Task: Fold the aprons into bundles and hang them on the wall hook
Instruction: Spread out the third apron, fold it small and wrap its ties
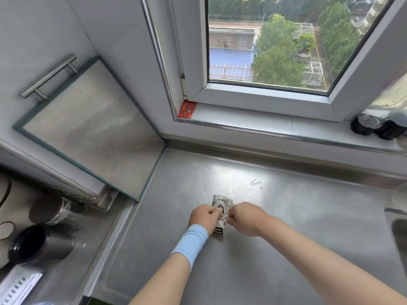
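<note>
A small rolled apron bundle (221, 204), white with black print, lies on the steel counter (286, 227) in the middle of the view. My left hand (203, 217), with a light blue band on its wrist, grips the bundle's left side and pinches a thin tie string. At the bundle's right side my right hand (246, 217) pinches the other end of the string. The string crosses the bundle's middle between my two hands. No wall hook is in view.
A window (271, 47) and its sill (264, 126) run behind the counter, with a red card (187, 109) at the sill's left end and dark jars (378, 126) at the right. Steel canisters (44, 241) stand at lower left. A sink edge (396, 227) shows at right.
</note>
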`<state>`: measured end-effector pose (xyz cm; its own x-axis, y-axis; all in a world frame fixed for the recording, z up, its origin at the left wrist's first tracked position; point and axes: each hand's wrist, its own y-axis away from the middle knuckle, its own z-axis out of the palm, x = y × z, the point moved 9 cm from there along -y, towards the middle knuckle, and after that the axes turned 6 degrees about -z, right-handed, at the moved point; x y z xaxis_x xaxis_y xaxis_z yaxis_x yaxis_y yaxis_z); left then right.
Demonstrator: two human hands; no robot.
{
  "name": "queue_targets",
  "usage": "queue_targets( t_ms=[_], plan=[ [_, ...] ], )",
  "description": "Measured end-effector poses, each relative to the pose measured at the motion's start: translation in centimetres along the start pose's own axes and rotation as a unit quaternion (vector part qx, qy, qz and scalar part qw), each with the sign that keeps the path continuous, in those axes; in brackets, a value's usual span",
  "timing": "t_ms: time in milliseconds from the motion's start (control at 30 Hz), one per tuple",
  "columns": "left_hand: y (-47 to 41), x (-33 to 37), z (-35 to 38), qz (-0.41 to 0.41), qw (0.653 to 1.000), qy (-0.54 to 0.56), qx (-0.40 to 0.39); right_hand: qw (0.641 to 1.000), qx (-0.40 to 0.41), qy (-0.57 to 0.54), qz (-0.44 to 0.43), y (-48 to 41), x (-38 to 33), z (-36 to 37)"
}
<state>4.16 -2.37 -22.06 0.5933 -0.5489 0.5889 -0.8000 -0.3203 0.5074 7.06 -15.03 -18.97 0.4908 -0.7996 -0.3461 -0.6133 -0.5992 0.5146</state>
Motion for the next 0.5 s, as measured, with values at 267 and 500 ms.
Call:
queue_targets(
  t_ms=[267,500],
  plan=[
    [-0.7,1.7,2.6,0.109,0.973,-0.18,-0.094,0.992,0.062,0.045,-0.105,-1.8,-1.9,-5.1],
    [-0.1,-1.0,1.6,0.13,0.989,0.041,-0.054,0.938,0.123,-0.32,0.045,-2.0,3.5,-0.9]
  ],
)
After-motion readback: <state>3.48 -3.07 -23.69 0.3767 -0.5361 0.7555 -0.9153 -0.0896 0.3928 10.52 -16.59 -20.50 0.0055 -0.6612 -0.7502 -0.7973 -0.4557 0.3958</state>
